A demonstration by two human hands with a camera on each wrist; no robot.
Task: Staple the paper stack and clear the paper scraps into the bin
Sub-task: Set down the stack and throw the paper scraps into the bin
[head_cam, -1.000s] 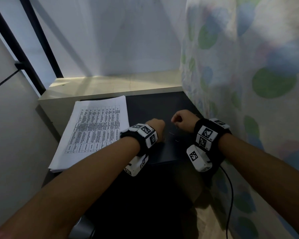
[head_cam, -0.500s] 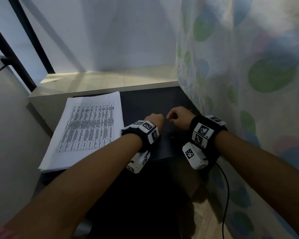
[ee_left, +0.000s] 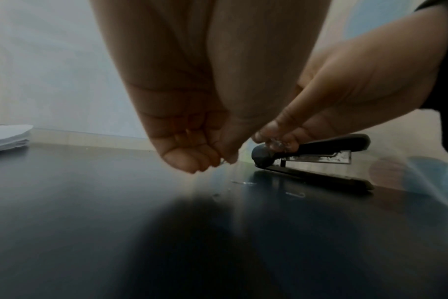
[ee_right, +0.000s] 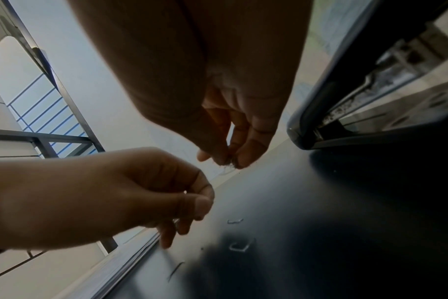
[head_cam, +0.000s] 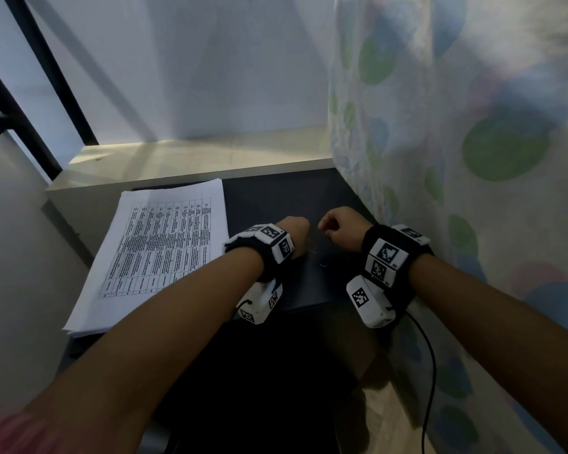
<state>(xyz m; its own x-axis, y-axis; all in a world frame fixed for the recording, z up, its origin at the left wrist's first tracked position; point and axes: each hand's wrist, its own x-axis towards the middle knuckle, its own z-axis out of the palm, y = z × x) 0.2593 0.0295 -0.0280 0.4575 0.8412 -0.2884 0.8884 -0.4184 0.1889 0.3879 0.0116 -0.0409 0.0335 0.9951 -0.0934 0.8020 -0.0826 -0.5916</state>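
The white paper stack (head_cam: 154,253), its top sheet printed with a dense table, lies on the left half of the dark table (head_cam: 276,198), reaching from the far edge to the near edge, where its near-left corner overhangs slightly; nothing rests on it. To its right, near the middle of the table, both hands hover close together just above the surface. The left hand (head_cam: 297,232) has its fingers curled in, thumb pressed against fingertip, and it seems to pinch something thin and bright, though the left wrist view is too blurred to be sure what. The right hand (head_cam: 340,229) is likewise closed to a pinch, thumb and forefinger clamped on a small glinting bit, probably a bent staple. Under and between the hands several loose bent metal staples (ee_right: 239,246) lie scattered on the bare table, apart from the stack. A black stapler with a metal magazine (ee_left: 317,155) lies flat by the right edge, just beyond the right hand, closed and untouched. A pale curtain with green and blue dots (head_cam: 473,142) hangs along the right edge, a light wooden ledge (head_cam: 194,158) runs behind the far edge, and a black cable (head_cam: 430,371) trails down from the right wrist.
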